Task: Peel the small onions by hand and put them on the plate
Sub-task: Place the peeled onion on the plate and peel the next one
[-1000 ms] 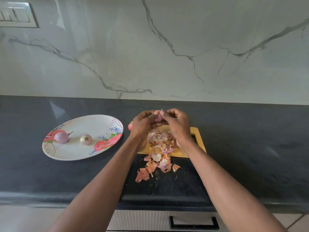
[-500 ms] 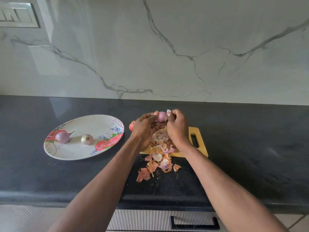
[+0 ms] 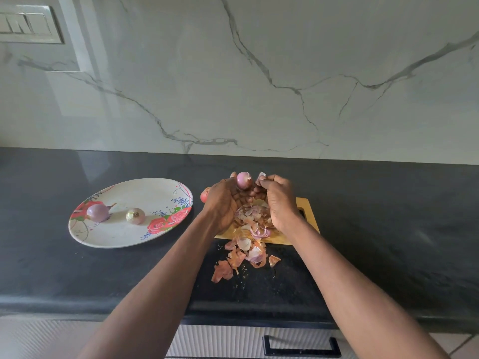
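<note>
Black counter, floral plate, wooden board, onion skins

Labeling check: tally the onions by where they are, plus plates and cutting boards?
Onions on the plate: 2, a purple onion and a paler onion
Onion held in the left hand: 1
Onion partly hidden behind that hand: 1
Plates: 1
Cutting boards: 1
Total: 6

You face a pale marble-look backsplash crossed by grey veins, glossy with soft window reflections toward ten o'clock. A switch plate sits at eleven o'clock. Below runs a dark stone countertop. At six o'clock, a ribbed white drawer carries a black handle.
</note>
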